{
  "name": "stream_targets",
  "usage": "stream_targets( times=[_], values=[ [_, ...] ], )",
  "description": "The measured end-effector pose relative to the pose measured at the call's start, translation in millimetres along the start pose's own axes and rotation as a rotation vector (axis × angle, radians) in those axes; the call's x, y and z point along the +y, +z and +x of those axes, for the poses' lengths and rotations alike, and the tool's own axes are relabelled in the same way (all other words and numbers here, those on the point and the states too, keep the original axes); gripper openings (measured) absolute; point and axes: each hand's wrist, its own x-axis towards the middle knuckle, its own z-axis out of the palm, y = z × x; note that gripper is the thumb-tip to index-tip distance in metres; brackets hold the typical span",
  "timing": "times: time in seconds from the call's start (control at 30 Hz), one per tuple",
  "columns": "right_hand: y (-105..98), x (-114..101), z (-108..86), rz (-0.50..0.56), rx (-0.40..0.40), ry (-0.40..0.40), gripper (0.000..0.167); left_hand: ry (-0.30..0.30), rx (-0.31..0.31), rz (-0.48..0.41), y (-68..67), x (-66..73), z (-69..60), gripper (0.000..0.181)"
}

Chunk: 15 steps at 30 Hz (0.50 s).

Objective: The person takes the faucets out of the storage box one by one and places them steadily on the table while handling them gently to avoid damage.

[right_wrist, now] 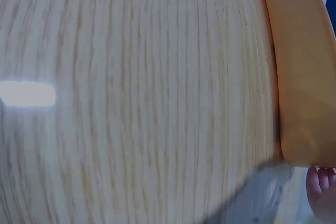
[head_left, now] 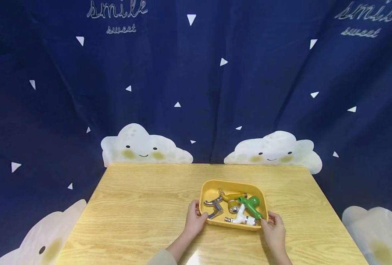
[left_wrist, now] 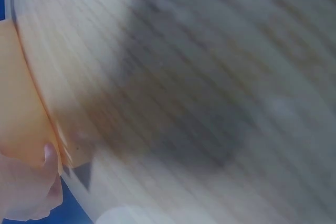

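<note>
Yellow tray (head_left: 210, 192) is R of ctr on wood table (head_left: 149, 195), or just over it, can't tell. L hand (head_left: 195, 219) clamps near-L corner; inside, silver tap (head_left: 217, 210), yellow tap (head_left: 232, 197), white tap (head_left: 240, 216), green tap (head_left: 250, 207); R hand (head_left: 274, 231) clamps near-R corner, prob. for even support. Most room L, less R; far edge behind a strip of wood.

Taps (head_left: 251, 208) in a tray (head_left: 230, 223) on the table (head_left: 139, 209), curtain (head_left: 196, 77) behind the table.
</note>
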Motion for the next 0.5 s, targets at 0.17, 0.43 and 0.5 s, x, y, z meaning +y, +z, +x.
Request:
stream_targets(
  times=[0.17,0.43,0.5],
  values=[
    [6,-5,-3.6,0.007,-0.014,-0.007,0.034,-0.026,0.006,0.004,-8.4,-2.1,-2.4,0.04],
    [18,-12,-9.5,0.032,-0.073,-0.025,0.034,-0.04,0.026,-0.007,-26.1,-7.3,-7.2,0.041],
    [21,-14,-11.3,0.038,-0.079,-0.027,0.034,-0.04,0.037,-0.006,-30.1,-9.1,-8.1,0.041]
  ],
)
